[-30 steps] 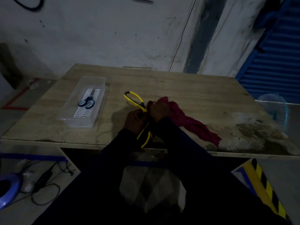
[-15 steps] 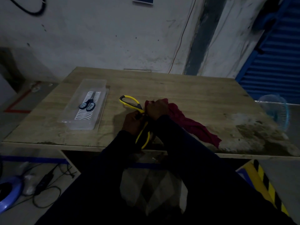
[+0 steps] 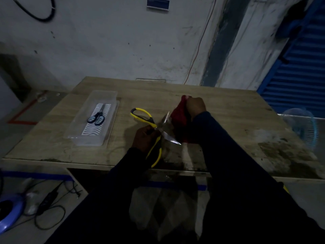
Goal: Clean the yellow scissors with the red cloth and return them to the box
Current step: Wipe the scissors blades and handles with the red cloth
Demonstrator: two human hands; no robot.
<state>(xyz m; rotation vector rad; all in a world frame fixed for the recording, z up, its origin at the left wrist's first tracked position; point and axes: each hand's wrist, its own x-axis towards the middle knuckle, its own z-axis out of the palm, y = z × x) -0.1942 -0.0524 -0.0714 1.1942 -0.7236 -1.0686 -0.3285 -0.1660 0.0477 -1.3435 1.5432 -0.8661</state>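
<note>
The yellow scissors (image 3: 150,120) sit at the centre of the frame, over the near part of the tabletop (image 3: 228,113), with their 2 handles spread wide and their 2 blades parted. 1 handle loop reaches toward the upper left, the other runs down toward the tabletop's near edge. 1 blade points up, the other points to the lower right, its tip catching light.

The left hand (image 3: 143,138) curls its fingers round the scissors at the lower handle, just beside the pivot. The right hand (image 3: 196,106), up and to the right of the scissors, grips the top of the red cloth (image 3: 179,115) in a closed fist. The cloth hangs down from that fist just right of the blades. Whether the cloth touches the upright blade cannot be told in the dim light.

The clear box (image 3: 107,93) lies on the tabletop at centre left, well apart from both hands, with a pair of blue-handled scissors (image 3: 96,118) lying inside on a wavy-patterned sheet.

A fan (image 3: 299,127) stands at the right edge of the frame.
</note>
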